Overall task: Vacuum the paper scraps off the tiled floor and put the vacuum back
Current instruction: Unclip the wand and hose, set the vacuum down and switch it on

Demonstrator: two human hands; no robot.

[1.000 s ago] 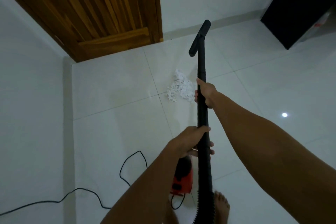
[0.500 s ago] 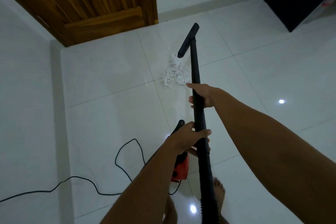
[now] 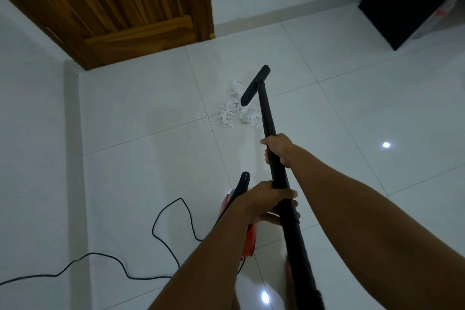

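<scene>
Right hand point(image 3: 279, 150) ahead of left hand point(image 3: 260, 200), each grip curled round the rigid, likely light vacuum wand point(image 3: 267, 118), nozzle point(image 3: 255, 85) beside flimsy paper scraps point(image 3: 230, 112)

The wand point(image 3: 269, 118) and its nozzle point(image 3: 255, 85) are plain matte black, as is the cord point(image 3: 153, 228) lying across the floor point(image 3: 141, 184), whose glossy white tiles are ruled into large squares by thin grey grout lines (two small bright white glints sit on the shine). The vacuum body point(image 3: 250, 241) is red-orange with a black handle, and the paper scraps point(image 3: 234, 111) are white, barely paler than the tiles under them. The door point(image 3: 113, 2) is warm brown wood with lighter and darker slanting streaks, the wall point(image 3: 30, 133) plain white, the cabinet point(image 3: 412, 0) solid black.
</scene>
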